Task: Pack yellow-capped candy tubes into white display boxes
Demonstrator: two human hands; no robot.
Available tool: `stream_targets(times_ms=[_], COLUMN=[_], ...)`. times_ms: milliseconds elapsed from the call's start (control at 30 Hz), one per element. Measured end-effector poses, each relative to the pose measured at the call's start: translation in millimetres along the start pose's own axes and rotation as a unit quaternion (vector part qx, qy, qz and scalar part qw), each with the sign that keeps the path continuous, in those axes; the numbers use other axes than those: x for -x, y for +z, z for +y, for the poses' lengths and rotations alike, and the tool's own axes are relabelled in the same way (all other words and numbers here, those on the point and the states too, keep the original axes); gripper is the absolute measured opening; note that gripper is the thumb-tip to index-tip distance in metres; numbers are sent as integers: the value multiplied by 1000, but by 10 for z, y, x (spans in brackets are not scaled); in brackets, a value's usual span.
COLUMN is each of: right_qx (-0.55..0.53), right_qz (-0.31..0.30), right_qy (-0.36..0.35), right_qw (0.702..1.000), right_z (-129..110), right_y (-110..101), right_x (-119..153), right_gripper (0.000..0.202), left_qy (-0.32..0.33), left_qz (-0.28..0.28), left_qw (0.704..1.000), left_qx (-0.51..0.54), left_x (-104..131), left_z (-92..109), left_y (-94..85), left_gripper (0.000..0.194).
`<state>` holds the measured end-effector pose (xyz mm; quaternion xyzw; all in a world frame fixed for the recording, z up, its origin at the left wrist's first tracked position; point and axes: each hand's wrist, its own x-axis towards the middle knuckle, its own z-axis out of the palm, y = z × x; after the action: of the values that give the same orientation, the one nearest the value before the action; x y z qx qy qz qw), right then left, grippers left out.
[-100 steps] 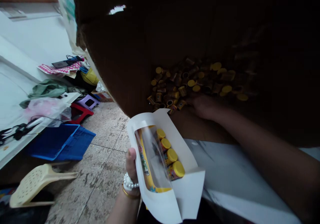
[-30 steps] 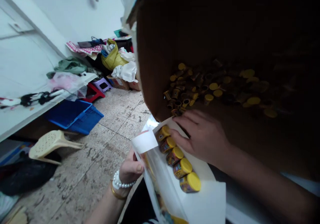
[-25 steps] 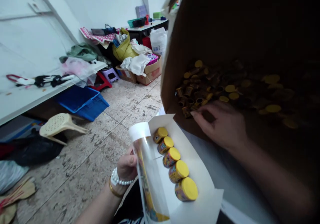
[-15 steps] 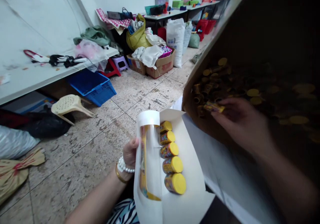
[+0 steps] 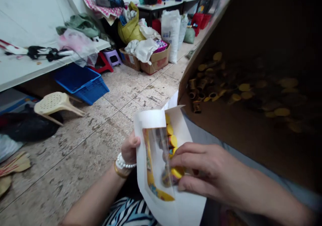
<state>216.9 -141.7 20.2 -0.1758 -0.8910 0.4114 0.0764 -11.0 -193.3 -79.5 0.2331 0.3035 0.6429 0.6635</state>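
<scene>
My left hand [image 5: 130,147] grips the left edge of an opened white cardboard box [image 5: 156,118] with a clear window. Inside, a row of small yellow-lidded tubs [image 5: 172,140] shows along the fold, partly behind the clear film. My right hand [image 5: 201,169] reaches into the box from the right. Its fingers and thumb are closed around a yellow-lidded tub [image 5: 178,173] at the near end of the row; the fingers hide part of it. To the right, a large, dark carton [image 5: 213,122] lies tilted, with many loose yellow-lidded tubs [image 5: 201,88] in it.
A cream plastic stool [image 5: 56,103] and a blue crate [image 5: 85,85] stand on the floor at left, beside a long white table [image 5: 15,71]. Farther back are cardboard boxes [image 5: 157,63] and a white sack [image 5: 171,34].
My right hand has come out of the large carton with a small tub and moved left into the white box. The left hand still holds the box, which has turned slightly.
</scene>
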Motion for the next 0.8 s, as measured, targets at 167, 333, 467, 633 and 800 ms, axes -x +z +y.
stream_targets(times_ms=[167, 333, 467, 633, 800], right_qx=[164, 330, 307, 152, 88], right_qz=[307, 252, 235, 352, 238], right_qy=[95, 277, 224, 177, -11], right_qw=[933, 867, 895, 906, 967], right_z=[565, 1219, 1338, 947, 338], right_y=[-391, -546, -319, -406, -340], right_x=[-26, -281, -459, -268, -179], right_gripper=[20, 53, 44, 45, 25], left_qy=[24, 47, 67, 67, 28], left_qz=[-35, 38, 67, 46, 38], left_qw=[999, 998, 995, 996, 996], left_qx=[11, -30, -21, -23, -74], left_x=[-95, -238, -264, -252, -262], left_z=[90, 91, 25, -8, 5], left_y=[10, -44, -138, -185, -121], left_gripper=[27, 35, 37, 38, 45])
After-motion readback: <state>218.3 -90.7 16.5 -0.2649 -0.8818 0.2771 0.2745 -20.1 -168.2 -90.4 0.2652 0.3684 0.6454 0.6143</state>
